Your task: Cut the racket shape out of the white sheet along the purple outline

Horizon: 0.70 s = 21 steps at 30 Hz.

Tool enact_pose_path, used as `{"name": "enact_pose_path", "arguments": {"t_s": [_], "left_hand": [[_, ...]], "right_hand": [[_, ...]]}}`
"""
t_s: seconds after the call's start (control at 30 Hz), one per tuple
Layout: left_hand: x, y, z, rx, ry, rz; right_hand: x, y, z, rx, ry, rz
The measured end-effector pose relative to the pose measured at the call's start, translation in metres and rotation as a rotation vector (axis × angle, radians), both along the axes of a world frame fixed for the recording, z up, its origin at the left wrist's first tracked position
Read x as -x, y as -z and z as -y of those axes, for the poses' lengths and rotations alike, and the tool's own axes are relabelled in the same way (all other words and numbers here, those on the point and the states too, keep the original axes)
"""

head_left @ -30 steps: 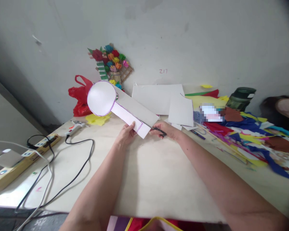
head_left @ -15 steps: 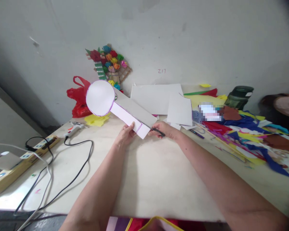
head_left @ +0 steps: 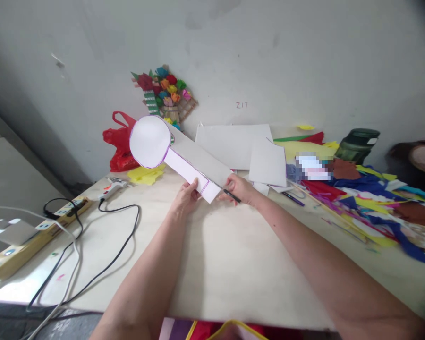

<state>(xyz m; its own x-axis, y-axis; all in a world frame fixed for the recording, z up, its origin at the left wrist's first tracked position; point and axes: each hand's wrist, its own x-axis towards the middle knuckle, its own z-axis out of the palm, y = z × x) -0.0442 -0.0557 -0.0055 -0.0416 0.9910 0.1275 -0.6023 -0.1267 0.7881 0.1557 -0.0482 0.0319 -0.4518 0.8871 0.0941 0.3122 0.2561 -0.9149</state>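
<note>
Looks mid-cut: left hand pinching card, right hand gripping scissors at card's 4 o'clock end (next snip needs card steady).

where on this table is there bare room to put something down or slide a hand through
The widest bare patch is the tabletop between the two forearms, up to the white cutout. Another lies between the black cable and the left forearm. It is crowded at right under the coloured scraps.
</note>
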Motion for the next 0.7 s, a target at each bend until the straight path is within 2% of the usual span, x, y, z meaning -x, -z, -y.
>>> {"name": "enact_pose_path", "arguments": {"t_s": [0.1, 0.23, 0.47, 0.7], "left_hand": [[0.0, 0.0, 0.0, -0.013, -0.005, -0.007], [-0.001, 0.0, 0.0, -0.024, 0.003, -0.011], [-0.002, 0.0, 0.0, -0.006, 0.024, -0.008], [-0.004, 0.002, 0.0, -0.024, 0.074, -0.002]], "right_hand": [[0.0, 0.001, 0.0, -0.06, -0.054, 0.002], [-0.001, -0.003, 0.002, 0.012, -0.148, -0.037], [-0.005, -0.009, 0.005, 0.078, -0.18, -0.044], [-0.011, -0.006, -0.001, 0.137, -0.236, -0.026]]}}
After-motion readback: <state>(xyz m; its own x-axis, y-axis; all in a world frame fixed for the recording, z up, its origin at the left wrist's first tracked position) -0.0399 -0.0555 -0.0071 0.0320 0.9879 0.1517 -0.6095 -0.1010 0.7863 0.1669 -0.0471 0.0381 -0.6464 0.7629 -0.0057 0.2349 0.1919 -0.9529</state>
